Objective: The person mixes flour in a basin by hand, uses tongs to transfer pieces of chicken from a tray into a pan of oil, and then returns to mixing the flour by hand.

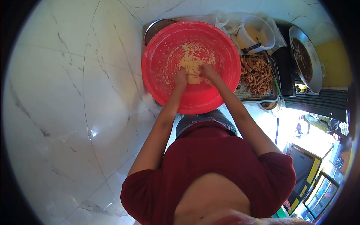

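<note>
A wide red plastic basin [159, 56] stands in front of me with crumbly pale yellow dough [192, 63] in its middle. Loose floury bits cling to its inner wall. My left hand [181, 76] presses into the left side of the dough, its fingers curled and partly buried. On the right side, my right hand [208, 71] grips the dough in the same way, with its fingertips hidden in it. Both hands are closed, a short gap apart, below the basin's rim.
Right of the basin, a metal tray [258, 99] holds brown fried strips [257, 75]. Behind it stands a white bucket [247, 32] with yellowish contents. Farther right sits a large metal pan [318, 63] of dark liquid. A marbled tile wall [67, 105] is on the left.
</note>
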### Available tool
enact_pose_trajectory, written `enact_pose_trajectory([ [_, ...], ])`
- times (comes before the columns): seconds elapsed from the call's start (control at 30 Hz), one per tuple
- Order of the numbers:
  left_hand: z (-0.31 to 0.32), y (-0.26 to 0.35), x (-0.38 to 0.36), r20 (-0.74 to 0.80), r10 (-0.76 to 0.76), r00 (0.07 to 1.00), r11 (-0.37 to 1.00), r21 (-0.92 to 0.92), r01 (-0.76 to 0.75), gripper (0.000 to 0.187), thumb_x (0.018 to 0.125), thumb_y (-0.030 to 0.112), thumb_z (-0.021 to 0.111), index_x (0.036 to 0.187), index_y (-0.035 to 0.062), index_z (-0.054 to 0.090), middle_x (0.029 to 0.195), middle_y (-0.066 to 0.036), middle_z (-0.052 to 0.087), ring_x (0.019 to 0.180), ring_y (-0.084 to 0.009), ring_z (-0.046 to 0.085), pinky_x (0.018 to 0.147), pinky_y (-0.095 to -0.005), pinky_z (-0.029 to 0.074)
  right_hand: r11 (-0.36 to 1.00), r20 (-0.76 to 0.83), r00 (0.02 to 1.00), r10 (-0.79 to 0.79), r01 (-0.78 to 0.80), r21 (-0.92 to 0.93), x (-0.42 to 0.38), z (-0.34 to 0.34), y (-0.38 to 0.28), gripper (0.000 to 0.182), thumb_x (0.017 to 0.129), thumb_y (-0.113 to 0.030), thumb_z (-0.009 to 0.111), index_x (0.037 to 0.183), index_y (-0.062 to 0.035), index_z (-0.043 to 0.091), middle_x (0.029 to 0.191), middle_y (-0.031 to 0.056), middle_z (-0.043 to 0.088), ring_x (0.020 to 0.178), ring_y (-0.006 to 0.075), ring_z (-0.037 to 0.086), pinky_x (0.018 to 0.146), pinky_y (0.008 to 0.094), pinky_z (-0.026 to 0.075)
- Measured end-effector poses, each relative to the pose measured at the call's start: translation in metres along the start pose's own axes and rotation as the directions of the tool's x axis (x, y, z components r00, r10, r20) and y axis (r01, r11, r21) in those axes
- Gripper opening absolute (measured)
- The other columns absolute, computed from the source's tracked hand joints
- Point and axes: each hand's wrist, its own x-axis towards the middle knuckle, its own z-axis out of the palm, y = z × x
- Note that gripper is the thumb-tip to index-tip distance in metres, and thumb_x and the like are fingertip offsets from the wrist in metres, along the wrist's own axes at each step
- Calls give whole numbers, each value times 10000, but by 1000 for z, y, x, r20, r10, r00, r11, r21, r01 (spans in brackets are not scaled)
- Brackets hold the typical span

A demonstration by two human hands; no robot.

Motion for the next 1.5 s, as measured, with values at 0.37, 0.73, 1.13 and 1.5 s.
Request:
enact_pose_trajectory([
  [0.37, 21, -3, 10, -131, 171, 976, 984, 72, -163, 191, 773, 177, 570, 836, 19, 659, 799, -178, 630, 761, -302, 624, 695, -404, 485, 962, 70, 970, 235, -242, 124, -28, -58, 5, 258, 683, -218, 703, 747, 20, 629, 671, 176, 598, 660, 232, 615, 614, 355, 450],
  [0.73, -11, -3, 13, 48, 172, 984, 947, -284, -152, 156, 729, 86, 629, 844, -18, 641, 803, -185, 629, 744, -268, 635, 648, -357, 501, 969, -29, 977, 213, -208, 137, -19, -47, 9, 268, 735, -244, 618, 819, 10, 626, 749, 179, 614, 716, 255, 618, 646, 367, 453],
  [1.13, -15, -6, 14, 41, 153, 987, 979, -143, -146, 164, 735, 99, 637, 855, -11, 653, 758, -171, 637, 697, -256, 636, 628, -354, 480, 968, 33, 975, 222, -224, 116, -18, -43, 18, 264, 733, -243, 619, 790, 14, 607, 714, 166, 608, 692, 242, 609, 623, 366, 447],
  [1.5, 9, -14, 35, 45, 79, 996, 935, -351, -58, 137, 712, 62, 674, 817, -26, 664, 727, -150, 649, 633, -201, 628, 574, -324, 484, 974, 34, 982, 184, -187, 125, -13, -45, 5, 262, 734, -228, 573, 864, -14, 650, 841, 205, 628, 808, 302, 625, 719, 383, 482],
])
